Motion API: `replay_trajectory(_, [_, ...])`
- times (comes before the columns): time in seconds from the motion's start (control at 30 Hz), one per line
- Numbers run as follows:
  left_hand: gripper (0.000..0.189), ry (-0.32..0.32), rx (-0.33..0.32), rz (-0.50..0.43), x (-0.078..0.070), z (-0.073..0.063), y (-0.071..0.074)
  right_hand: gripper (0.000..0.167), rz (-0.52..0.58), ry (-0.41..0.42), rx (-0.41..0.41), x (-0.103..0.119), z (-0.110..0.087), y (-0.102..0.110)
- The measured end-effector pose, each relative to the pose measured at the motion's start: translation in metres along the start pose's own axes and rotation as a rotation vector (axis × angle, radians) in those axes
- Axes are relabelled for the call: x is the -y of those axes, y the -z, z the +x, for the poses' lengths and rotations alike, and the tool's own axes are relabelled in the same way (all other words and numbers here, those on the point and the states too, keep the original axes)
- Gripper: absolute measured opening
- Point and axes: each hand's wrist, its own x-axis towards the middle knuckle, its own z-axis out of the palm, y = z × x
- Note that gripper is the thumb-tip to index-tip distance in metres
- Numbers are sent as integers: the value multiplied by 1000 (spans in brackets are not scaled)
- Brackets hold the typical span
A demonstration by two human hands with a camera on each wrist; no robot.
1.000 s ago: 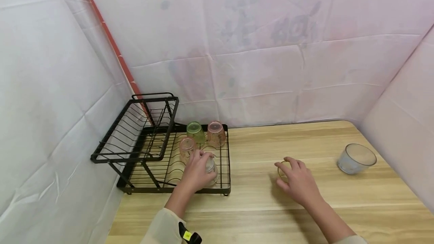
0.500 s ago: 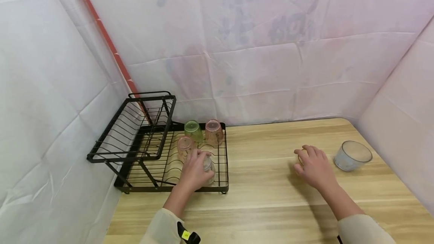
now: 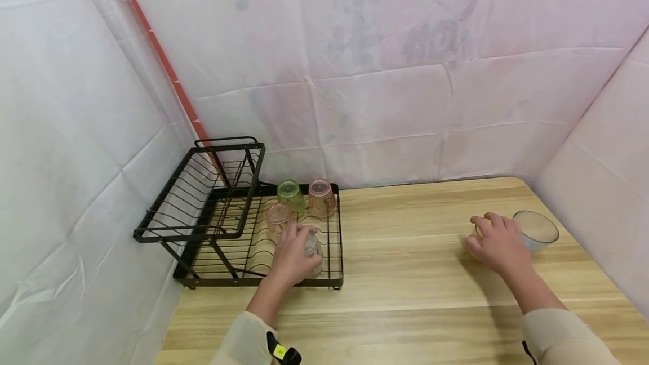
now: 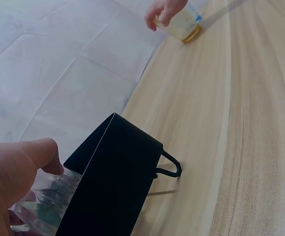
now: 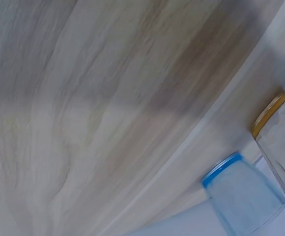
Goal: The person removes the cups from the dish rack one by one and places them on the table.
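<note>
In the head view, my left hand (image 3: 291,255) grips a clear glass (image 3: 311,243) that stands upside down at the front right of the black dish rack (image 3: 253,282). The left wrist view has my thumb on this glass (image 4: 51,199) beside the rack's wall. Far to the right, my right hand (image 3: 499,244) holds a yellow-tinted glass from above, mostly hidden by the hand. Its amber base (image 5: 270,114) points toward the table in the right wrist view. Close beside it, a blue-tinted glass (image 3: 539,235) stands upright.
Two pink glasses (image 3: 321,199) (image 3: 278,221) and a green glass (image 3: 290,196) stand upside down in the rack. The rack's upper tier (image 3: 200,193) rises at the left. White sheeting (image 3: 375,100) lines the back and sides of the wooden table (image 3: 395,292).
My right hand has moved right with the yellow-tinted glass, from the table's middle to beside the blue-tinted glass. My left hand stays on the clear glass.
</note>
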Motion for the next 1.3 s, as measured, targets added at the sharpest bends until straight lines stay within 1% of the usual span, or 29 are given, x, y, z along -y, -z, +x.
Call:
replay_trajectory(0.3, [57,18,14,-12,-1,-3,-2,43,1,-59,73,-14,-1,2])
replay_trajectory(0.57, [58,20,2,-15,-1,-5,-2,44,1,-114,102,-16,-3,-2])
replay_trajectory(0.77, [59,27,8,-30,-1,-5,-2,45,-6,-107,105,-15,-1,0])
replay_trajectory(0.97, [59,27,3,-25,-1,-4,-2,46,-5,-104,117,-17,1,2])
replay_trajectory(1.3, [58,15,4,-23,-1,-2,-2,51,-11,-98,85,-16,1,4])
